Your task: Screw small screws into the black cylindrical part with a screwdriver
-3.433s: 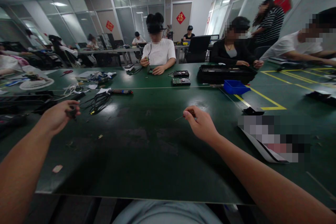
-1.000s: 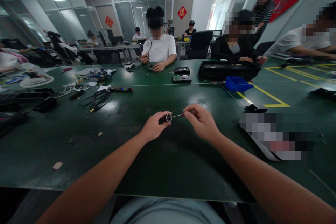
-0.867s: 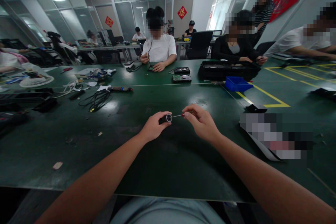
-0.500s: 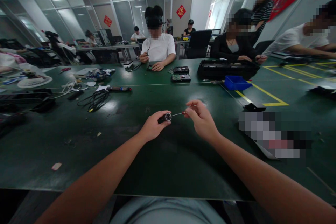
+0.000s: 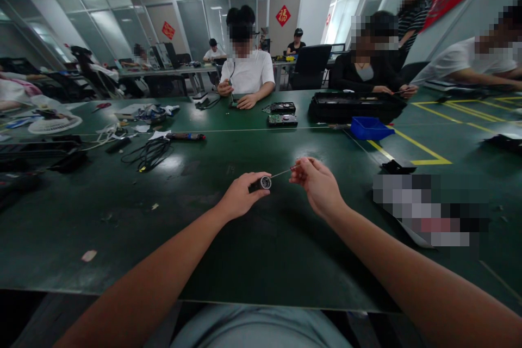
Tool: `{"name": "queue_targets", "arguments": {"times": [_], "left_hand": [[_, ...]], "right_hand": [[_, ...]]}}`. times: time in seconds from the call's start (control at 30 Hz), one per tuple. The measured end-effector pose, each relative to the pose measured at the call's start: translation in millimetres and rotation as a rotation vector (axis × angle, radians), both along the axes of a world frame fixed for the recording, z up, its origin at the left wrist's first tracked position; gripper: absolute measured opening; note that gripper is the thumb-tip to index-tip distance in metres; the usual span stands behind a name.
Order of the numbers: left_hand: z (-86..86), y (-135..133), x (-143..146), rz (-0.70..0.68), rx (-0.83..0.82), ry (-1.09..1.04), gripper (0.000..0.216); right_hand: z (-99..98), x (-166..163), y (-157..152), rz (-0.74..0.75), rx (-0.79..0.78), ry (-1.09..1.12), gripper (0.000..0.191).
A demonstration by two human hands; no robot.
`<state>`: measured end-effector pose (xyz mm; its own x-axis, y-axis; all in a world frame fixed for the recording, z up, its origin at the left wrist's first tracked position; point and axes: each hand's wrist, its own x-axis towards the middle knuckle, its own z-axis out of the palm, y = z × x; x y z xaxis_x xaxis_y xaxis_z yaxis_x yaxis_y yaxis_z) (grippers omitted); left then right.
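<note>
My left hand [image 5: 240, 197] is closed around a short black cylinder [image 5: 265, 182], with thumb and fingers on its sides. The cylinder's round end, rimmed in silver, faces right and toward me and looks hollow. My right hand [image 5: 320, 187] pinches a thin metal rod [image 5: 282, 173] by a reddish end, partly hidden by the fingers. The rod slants down left, its other end beside the cylinder's rim. I cannot tell whether they touch. Both hands are held above the green table [image 5: 244, 261].
A cable [image 5: 151, 153] and a pen-like tool [image 5: 185, 136] lie at left. Ahead are circuit-board drives [image 5: 282, 119], a black casing [image 5: 354, 107] and a blue bin [image 5: 370, 128]. A blurred-out packet [image 5: 411, 212] lies right. Across the table, a person [image 5: 248, 73] works.
My right hand has turned and moved slightly right, so more of the rod shows and it slants more steeply. The cylinder's end has tilted, showing more of its inside.
</note>
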<state>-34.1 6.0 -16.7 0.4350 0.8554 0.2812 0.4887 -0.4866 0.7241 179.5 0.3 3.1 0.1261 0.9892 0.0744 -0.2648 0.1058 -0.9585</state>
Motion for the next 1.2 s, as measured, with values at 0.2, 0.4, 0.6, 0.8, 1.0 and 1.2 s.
{"name": "queue_targets", "arguments": {"times": [0.2,0.4,0.6,0.8,1.0,1.2], "left_hand": [[-0.3,0.3,-0.7,0.011,0.024,0.001,0.040],[0.8,0.5,-1.7,0.045,0.007,0.001,0.044],[0.5,0.5,-2.3,0.038,0.002,0.002,0.044],[-0.3,0.1,-2.6,0.032,0.011,0.036,0.043],[1.1,0.2,-2.6,0.041,0.018,0.023,0.043],[0.8,1.3,-3.4,0.052,0.003,0.024,0.042]], "right_hand": [[6.3,-0.5,-9.0,-0.063,0.259,-0.397,0.021],[14.8,-0.3,-15.6,-0.084,0.317,-0.512,0.018],[12.3,-0.3,-13.7,-0.085,0.298,-0.498,0.019],[14.6,3.3,-12.7,-0.033,0.267,-0.527,0.022],[23.0,7.3,-16.6,-0.101,0.234,-0.764,0.036],[17.1,6.4,-14.0,-0.029,0.303,-0.719,0.018]]}}
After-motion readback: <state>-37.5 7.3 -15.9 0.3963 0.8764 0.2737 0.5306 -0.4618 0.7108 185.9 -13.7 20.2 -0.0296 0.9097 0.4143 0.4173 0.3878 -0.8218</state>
